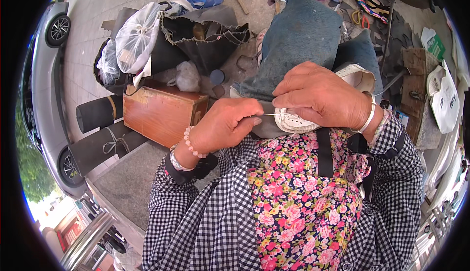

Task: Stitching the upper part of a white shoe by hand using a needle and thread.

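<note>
A white shoe (294, 122) with punched holes lies across my lap, toe to the left. My right hand (320, 97) is closed over the shoe, thumb and fingers pressed near its upper. The heel part of the shoe shows beyond this hand. My left hand (220, 126) is just left of the toe, thumb and forefinger pinched on a thin pale strand (268, 114). It runs straight from those fingers to the shoe; I cannot tell whether it is needle or thread. A grey cloth lies under the shoe, over my knees.
A reddish-brown wooden box (161, 111) stands to the left, near dark rolls (100, 141) of material. Beyond it are a black bag (208, 40) and a clear plastic bag (138, 38). Scissors (365, 22) and scraps lie at the far right, near a wooden block (416, 92).
</note>
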{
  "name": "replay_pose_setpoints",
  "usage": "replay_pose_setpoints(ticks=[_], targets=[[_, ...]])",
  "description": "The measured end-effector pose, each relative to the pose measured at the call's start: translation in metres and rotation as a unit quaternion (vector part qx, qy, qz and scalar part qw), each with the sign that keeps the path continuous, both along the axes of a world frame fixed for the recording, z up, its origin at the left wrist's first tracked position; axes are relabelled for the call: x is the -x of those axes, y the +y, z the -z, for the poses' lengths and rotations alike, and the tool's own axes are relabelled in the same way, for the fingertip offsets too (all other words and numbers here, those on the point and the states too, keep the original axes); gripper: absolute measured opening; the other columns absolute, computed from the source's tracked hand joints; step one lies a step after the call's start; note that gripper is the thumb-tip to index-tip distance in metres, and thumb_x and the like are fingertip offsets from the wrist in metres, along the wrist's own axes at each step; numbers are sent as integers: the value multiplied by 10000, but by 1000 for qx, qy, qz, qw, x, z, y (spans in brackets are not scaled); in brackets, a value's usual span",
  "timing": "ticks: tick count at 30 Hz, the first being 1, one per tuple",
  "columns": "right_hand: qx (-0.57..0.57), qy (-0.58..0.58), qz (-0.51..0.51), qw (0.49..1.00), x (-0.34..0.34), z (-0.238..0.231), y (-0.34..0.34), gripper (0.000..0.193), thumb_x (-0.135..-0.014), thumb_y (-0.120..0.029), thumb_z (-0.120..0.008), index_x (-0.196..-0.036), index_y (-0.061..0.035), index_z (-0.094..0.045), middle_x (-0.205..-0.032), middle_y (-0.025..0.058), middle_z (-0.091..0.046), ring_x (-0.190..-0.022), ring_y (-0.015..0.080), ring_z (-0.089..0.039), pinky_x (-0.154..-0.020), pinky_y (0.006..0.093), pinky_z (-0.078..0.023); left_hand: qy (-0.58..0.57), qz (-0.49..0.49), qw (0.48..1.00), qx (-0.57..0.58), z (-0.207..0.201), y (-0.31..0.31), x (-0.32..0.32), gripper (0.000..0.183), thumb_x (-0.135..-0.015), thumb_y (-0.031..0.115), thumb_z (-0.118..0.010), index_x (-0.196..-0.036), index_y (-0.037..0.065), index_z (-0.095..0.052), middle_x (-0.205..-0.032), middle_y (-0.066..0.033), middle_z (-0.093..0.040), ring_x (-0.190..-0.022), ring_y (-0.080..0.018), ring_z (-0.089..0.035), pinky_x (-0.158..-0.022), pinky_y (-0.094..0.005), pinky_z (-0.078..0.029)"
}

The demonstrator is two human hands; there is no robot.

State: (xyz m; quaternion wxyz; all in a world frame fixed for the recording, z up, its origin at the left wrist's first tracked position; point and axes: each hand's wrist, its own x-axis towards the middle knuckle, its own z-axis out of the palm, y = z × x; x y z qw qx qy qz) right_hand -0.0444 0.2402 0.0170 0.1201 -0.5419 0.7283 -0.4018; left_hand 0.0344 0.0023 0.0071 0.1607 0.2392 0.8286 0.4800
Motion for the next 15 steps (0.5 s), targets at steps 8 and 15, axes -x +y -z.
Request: replay_pose_setpoints(ticks=[8,15], targets=[[-21,-65,-32,997,3,2,-3,161,-758,-120,-626,-902,-182,-661,-884,-46,-600,-867,189,-528,-767,329,-362,17,27,998,46,-18,-2,-7,189,-792,54,-579,-978,60,-544,-805,-127,-582,-677,-341,-589,-578,-388,-474],[-2,-82,-13,997,-1,12,-3,127,-744,-124,-637,-840,-204,-657,-819,-69,-569,-835,174,-513,-743,329,-345,112,105,957,244,-42,-1,-12,252,-774,52,-575,-1023,73,-543,-733,-93,-537,-595,-295,-580,-500,-373,-466]])
